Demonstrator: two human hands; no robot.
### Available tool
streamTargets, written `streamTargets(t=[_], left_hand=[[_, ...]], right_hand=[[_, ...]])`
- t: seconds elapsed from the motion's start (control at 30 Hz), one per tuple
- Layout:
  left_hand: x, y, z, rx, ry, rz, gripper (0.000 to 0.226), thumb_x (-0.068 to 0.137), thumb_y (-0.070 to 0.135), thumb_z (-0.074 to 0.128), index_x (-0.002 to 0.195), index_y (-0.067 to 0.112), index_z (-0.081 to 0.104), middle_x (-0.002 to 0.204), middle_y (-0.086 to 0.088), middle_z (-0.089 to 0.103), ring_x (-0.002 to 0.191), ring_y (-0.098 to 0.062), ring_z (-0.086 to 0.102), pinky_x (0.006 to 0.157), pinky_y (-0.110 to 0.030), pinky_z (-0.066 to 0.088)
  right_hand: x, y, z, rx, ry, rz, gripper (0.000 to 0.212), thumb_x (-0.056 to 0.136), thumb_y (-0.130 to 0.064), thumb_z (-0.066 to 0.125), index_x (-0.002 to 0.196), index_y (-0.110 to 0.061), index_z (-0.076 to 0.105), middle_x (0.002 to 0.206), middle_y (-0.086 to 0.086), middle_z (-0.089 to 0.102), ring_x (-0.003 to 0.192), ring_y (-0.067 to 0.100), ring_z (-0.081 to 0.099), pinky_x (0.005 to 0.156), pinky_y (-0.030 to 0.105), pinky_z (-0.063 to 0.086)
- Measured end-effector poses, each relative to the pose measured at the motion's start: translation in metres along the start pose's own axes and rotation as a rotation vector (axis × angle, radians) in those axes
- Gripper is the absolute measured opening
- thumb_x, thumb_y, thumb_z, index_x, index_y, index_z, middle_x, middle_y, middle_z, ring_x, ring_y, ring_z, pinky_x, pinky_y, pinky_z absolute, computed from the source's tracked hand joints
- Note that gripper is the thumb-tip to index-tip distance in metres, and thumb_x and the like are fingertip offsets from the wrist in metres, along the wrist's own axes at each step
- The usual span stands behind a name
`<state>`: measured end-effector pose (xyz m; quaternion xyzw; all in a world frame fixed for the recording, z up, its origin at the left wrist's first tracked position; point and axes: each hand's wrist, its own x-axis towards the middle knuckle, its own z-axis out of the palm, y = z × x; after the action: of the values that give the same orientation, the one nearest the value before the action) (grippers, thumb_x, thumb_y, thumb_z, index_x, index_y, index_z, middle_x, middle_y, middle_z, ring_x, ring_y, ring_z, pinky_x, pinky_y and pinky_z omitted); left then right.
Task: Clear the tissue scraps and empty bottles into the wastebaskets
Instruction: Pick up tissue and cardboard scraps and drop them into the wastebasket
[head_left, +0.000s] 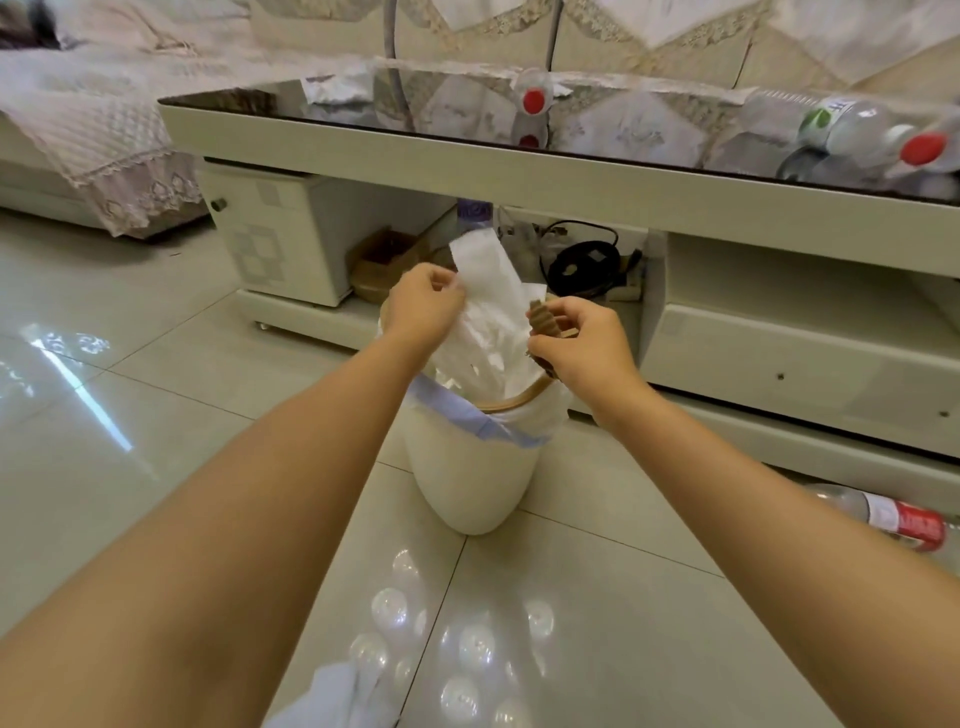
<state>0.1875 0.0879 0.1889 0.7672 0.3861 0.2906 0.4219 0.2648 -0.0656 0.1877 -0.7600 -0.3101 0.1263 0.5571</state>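
A white wastebasket (470, 483) with a wooden rim and a blue-edged liner stands on the floor in front of the coffee table. My left hand (423, 306) pinches a white tissue sheet (491, 291) over the basket's mouth. My right hand (582, 343) grips a brown ridged piece at the basket's rim. On the glass tabletop lie a crumpled tissue scrap (337, 88), a red-capped empty bottle (535, 96) and another red-capped bottle (852, 130) at the right. A bottle with a red label (883, 519) lies on the floor at the right.
The cream coffee table (467, 156) runs across the view, with a shelf holding a cardboard box (379, 260) and black cables (582, 265). A lace-covered sofa (93, 130) sits at the left. Another liner-covered basket edge (337, 696) shows at the bottom. Glossy floor tiles surround everything.
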Motion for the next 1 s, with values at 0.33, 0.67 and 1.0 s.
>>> streamTargets(t=[0.33,0.67,1.0], left_hand=[[-0.001,-0.028,-0.008,0.642,0.103,0.015,0.028,0.090,0.025,0.054,0.118,0.026,0.062,0.126,-0.002,0.055,0.122,-0.024,0.043,0.097,-0.041,0.030],[-0.030,-0.056,-0.018,0.479,0.133,0.243,0.027,0.091,0.036,0.057,0.115,0.024,0.062,0.117,0.003,0.062,0.095,-0.018,0.060,0.080,-0.036,0.052],[-0.128,-0.062,-0.045,0.248,-0.024,0.151,0.025,0.087,0.045,0.060,0.109,0.033,0.059,0.104,0.017,0.062,0.089,0.000,0.058,0.073,-0.027,0.046]], right_hand=[[0.017,-0.002,0.024,0.053,0.007,0.028,0.022,0.082,0.006,0.058,0.094,-0.009,0.068,0.083,0.007,0.069,0.066,0.013,0.064,0.055,0.016,0.051],[-0.004,0.011,0.039,-0.483,-0.048,-0.114,0.026,0.087,-0.026,0.055,0.110,-0.028,0.066,0.108,-0.012,0.067,0.102,0.013,0.059,0.096,0.041,0.044],[-0.080,0.026,0.007,-0.490,-0.059,-0.420,0.017,0.083,-0.022,0.061,0.098,-0.023,0.068,0.099,-0.009,0.065,0.094,0.009,0.055,0.080,0.032,0.047]])
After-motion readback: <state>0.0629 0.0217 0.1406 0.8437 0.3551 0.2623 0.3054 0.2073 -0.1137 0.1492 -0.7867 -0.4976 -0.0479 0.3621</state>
